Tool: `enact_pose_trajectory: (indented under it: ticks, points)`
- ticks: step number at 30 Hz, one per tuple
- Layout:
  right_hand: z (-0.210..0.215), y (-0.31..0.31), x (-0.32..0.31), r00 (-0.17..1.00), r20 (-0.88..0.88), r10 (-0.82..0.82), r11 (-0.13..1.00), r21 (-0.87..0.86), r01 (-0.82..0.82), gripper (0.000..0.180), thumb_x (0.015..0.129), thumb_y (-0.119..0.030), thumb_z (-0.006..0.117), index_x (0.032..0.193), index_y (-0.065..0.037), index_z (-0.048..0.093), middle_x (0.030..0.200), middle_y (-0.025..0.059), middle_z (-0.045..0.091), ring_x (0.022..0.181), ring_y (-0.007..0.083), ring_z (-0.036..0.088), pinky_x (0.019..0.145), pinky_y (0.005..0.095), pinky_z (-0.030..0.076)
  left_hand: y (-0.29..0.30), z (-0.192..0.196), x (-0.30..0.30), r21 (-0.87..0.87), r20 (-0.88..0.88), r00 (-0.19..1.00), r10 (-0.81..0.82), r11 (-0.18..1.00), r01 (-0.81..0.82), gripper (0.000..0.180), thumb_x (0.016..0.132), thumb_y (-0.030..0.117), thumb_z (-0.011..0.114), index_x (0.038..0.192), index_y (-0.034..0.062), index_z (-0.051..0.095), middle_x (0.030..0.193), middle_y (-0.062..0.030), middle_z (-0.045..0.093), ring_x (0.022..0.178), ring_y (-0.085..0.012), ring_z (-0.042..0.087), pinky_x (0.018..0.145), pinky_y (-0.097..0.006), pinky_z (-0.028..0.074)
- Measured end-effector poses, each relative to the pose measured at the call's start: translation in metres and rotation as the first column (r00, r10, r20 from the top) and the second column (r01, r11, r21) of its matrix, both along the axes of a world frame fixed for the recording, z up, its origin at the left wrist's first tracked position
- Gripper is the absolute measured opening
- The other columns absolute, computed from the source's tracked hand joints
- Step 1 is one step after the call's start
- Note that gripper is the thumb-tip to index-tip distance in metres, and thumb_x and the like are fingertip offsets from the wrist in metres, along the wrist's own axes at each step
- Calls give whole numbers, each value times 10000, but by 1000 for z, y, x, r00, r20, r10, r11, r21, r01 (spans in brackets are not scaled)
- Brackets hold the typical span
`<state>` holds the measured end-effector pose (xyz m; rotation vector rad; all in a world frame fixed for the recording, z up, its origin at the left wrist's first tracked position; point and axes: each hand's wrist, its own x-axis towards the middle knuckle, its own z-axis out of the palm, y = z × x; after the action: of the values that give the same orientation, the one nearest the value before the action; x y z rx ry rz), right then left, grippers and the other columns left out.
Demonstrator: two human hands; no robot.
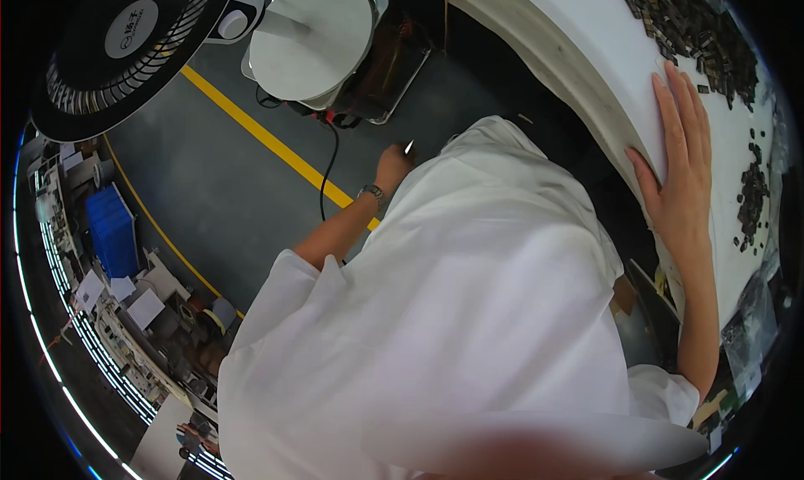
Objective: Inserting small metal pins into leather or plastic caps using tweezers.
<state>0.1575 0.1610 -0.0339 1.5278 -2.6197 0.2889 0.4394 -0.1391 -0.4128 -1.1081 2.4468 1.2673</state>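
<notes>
Head camera view, looking down past a loose white short-sleeved cloth shirt (469, 312), shows the person's right hand (682, 178) reaching along the edge of a white-topped table with a pale, curved-looking rim (603, 36). Its fingers are extended and held fairly close together, slightly parted at the tips, while the thumb stands well out to the side; nothing shows in its grasp. The fingertips lie just beside a large heap of small, dark, oblong pieces (708, 36) on the white surface; whether they touch it cannot be told. A smaller scatter of small dark pieces (752, 199) lies farther down the same table, to the right of the hand, and crumpled clear plastic sheeting (749, 338) lies below it. Out over the grey floor (209, 170), the left hand (392, 170), with a metal-looking wristwatch (372, 193) on its wrist, appears curled. A small, bright, pointed object (409, 147) shows at its fingers, but I cannot tell how they grip it. Beyond that hand stand a pale, round, flat disc (311, 44) above a dark, box-like base (381, 82), and a black fan with a ribbed round grille (75, 78). A straight yellow floor stripe (268, 141) runs diagonally behind the left forearm, and a blue plastic bin (111, 229) sits far to the left.
</notes>
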Motion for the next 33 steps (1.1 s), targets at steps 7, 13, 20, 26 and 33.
enact_pose_trajectory:
  ticks: [7,13,20,26,33]
  points:
    - [1,-5,4,999,12,-43,999,32,42,847,798,-30,796,1581,-60,478,1655,161,438,1501,412,429,1228,516,377,-37,-131,-54,-356,349,730,-587,638,683,292,980,316,678,1045,54,787,1080,-219,772,1037,-402,751,884,-508,607]
    - [7,-2,6,995,-12,-100,981,163,101,867,767,-67,814,1568,-29,485,1631,218,451,1493,455,434,1221,543,376,-59,-151,-138,-288,280,959,35,956,49,318,1037,350,612,1161,93,752,1099,-185,765,1094,-392,740,903,-503,611]
    - [5,6,-3,997,11,-81,972,221,76,748,818,-74,748,1510,13,479,1564,347,465,1425,569,470,1166,672,401,-102,-143,-178,-300,302,952,-46,943,141,253,1023,244,625,1154,57,732,1087,-194,755,1042,-400,741,879,-513,598]
    - [3,19,-1,999,-18,-45,960,275,48,547,996,-146,656,1462,35,434,1530,380,460,1368,647,472,1092,759,432,-95,-155,-197,-228,303,940,-159,945,233,243,1025,229,617,1148,52,730,1079,-195,756,1026,-400,743,870,-508,600]
    - [2,24,6,998,43,-48,961,273,35,379,1014,-76,561,1371,-35,439,1492,361,466,1304,627,526,997,821,462,-35,-155,-249,-102,169,936,-310,939,330,233,1026,210,608,1141,46,727,1069,-197,757,1008,-401,745,861,-503,602]
